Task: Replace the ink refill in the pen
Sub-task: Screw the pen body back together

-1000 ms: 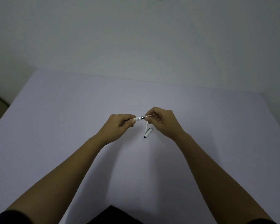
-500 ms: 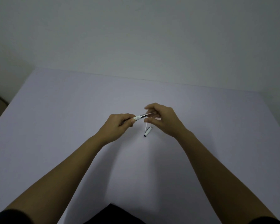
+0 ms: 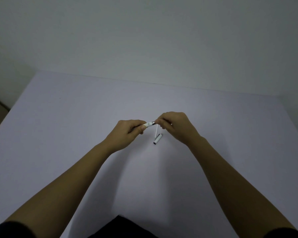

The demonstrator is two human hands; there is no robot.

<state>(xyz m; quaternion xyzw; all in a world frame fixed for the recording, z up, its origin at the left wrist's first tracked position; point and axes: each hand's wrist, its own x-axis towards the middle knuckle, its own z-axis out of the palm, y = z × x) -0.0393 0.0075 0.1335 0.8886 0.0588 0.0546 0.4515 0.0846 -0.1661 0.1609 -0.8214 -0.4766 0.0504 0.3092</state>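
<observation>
Two bare hands meet above the middle of a pale lavender table (image 3: 62, 134), gripping a white pen (image 3: 149, 124) between them. The left hand (image 3: 127, 130) curls its fingers around the pen's barrel, thumb pressed along the top, with most of the barrel hidden inside the fist. The right hand (image 3: 175, 124) pinches the pen's other end with thumb and fingertips, just past a silver band on the barrel. The pen's long axis runs nearly level from left to right, tilted slightly up toward the right hand; what lies at its right tip is hidden under the fingers. On the table just below the right hand lies a thin white refill (image 3: 156, 131), running from the hand toward the person. Touching or just beside its near end rests a short white pen cap (image 3: 157, 139), lying on its side with the dark open end toward the person. A plain grey wall (image 3: 144, 40) rises behind the table.
</observation>
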